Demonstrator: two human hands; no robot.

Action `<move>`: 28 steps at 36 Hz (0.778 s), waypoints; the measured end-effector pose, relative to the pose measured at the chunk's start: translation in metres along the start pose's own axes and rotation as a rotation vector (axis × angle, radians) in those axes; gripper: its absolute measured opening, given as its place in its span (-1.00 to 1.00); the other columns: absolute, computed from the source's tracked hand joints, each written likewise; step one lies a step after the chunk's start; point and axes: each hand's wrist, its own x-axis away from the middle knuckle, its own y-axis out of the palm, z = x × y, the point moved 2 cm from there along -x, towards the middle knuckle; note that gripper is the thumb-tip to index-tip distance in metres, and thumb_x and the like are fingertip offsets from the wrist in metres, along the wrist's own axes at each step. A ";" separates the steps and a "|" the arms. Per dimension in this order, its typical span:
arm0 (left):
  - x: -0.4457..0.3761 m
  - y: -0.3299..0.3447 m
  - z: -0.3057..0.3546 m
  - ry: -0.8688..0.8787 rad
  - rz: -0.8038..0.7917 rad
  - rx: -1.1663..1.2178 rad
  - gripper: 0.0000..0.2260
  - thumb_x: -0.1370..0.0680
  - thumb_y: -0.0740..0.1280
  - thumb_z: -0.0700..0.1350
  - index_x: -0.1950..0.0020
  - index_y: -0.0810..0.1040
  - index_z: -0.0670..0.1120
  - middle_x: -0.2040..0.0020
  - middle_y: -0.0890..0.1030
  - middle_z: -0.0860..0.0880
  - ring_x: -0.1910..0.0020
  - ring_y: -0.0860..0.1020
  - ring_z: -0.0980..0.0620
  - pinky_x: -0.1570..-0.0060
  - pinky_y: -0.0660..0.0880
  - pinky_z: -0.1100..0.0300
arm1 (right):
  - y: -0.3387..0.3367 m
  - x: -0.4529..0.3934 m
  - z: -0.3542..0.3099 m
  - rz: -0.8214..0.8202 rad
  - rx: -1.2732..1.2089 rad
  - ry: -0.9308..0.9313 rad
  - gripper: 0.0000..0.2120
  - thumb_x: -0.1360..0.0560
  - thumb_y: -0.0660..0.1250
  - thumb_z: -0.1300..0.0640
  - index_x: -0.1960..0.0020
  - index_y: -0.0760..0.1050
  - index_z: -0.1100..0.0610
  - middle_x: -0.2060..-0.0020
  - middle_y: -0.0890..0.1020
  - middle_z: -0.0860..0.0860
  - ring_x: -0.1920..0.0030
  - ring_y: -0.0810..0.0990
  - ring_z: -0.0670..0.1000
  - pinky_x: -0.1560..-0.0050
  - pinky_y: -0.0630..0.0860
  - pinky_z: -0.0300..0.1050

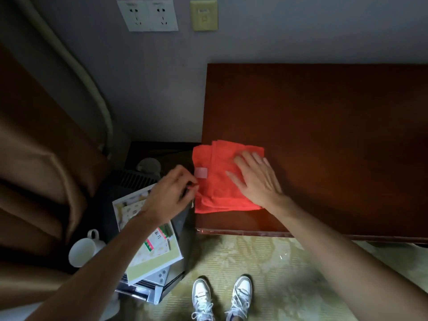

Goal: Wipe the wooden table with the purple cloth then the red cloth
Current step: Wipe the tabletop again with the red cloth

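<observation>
Red cloth [222, 181] lies folded in a rough square on the near left corner of the wooden table [324, 126], its left edge overhanging the table's side a little; a small pale label [201, 172] shows near that edge. My right hand [257, 179] rests flat on top of it, palm down, fingers spread and open, pressing the cloth to the wood and gripping nothing. My left hand [173, 193] is just off the table's left side, fingertips pinched together at the cloth's lower left edge; it looks as if they have hold of the hem or a corner there, but the pinch is small and partly shadowed, so I cannot tell for sure. No purple cloth anywhere in view. Judging by that, and by the red cloth being the one under my palm, I take the purple pass to be finished and the task to be in its second half. Whether red wiping has begun I cannot say: the cloth sits neatly folded at the corner, and the rest of the table top, dark and bare to the right and toward the wall, shows no streaks or damp marks either way. Left to do, at least: carry the red cloth across that whole open stretch. Around it: a low stand to the left holds a stack of printed leaflets [150, 242] and a white cup [84, 249]; brown curtain [39, 170] beyond; wall sockets [148, 16] above; my white shoes [221, 297] on patterned carpet below.
</observation>
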 end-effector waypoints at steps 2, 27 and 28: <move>0.001 -0.002 -0.019 -0.127 0.097 0.054 -0.76 -0.59 0.23 0.07 -0.08 0.57 -0.04 -0.06 0.48 0.03 0.03 0.62 0.02 0.05 0.58 0.00 | 0.025 -0.019 -0.008 -0.120 -0.044 -0.020 -0.48 -0.63 0.08 -0.22 -0.39 0.49 0.07 -0.40 0.52 0.10 -0.37 0.50 0.17 -0.32 0.44 0.14; -0.041 0.047 -0.018 -0.299 0.298 0.338 -0.66 -0.64 0.19 -0.03 -0.38 0.46 -0.11 -0.23 0.45 -0.05 -0.23 0.51 0.00 -0.29 0.45 0.03 | 0.048 -0.050 0.036 -0.293 0.019 -0.475 -0.40 -0.63 0.10 -0.30 -0.62 0.20 -0.11 -0.66 0.09 -0.06 -0.66 -0.01 -0.03 -0.61 0.03 0.18; -0.048 0.051 -0.015 -0.301 0.313 0.345 -0.65 -0.64 0.20 -0.04 -0.40 0.45 -0.12 -0.24 0.44 -0.05 -0.26 0.49 0.00 -0.35 0.40 0.09 | 0.049 -0.067 0.046 -0.298 0.014 -0.496 -0.40 -0.64 0.09 -0.29 -0.62 0.20 -0.11 -0.66 0.10 -0.05 -0.66 0.00 -0.02 -0.61 0.02 0.18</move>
